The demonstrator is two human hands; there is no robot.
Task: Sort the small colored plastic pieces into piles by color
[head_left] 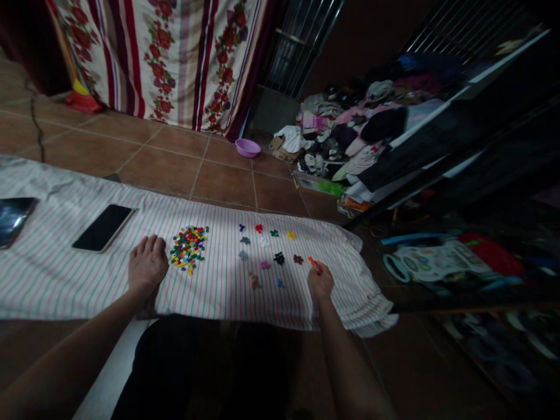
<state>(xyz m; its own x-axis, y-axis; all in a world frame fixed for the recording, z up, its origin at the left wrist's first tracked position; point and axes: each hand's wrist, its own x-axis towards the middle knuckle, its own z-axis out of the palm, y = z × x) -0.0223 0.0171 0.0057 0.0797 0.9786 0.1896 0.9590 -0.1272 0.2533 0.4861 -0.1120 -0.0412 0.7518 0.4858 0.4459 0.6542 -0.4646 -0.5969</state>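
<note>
A striped cloth (pixel 65 274) lies spread on the tiled floor. On it sits a heap of small multicoloured pieces (pixel 189 247), and to its right are several small groups sorted by colour (pixel 269 252). My left hand (pixel 146 265) rests flat on the cloth, fingers stretched out, just left of the heap. My right hand (pixel 321 280) is closed in a pinch on a small orange piece (pixel 311 261) at the right end of the sorted groups.
A black phone (pixel 104 227) lies on the cloth to the left, with a dark tablet (pixel 13 217) at the far left edge. Beyond are a floral curtain (pixel 166 58), a purple bowl (pixel 247 147), a pile of clothes (pixel 350 134) and toys (pixel 437 259) at right.
</note>
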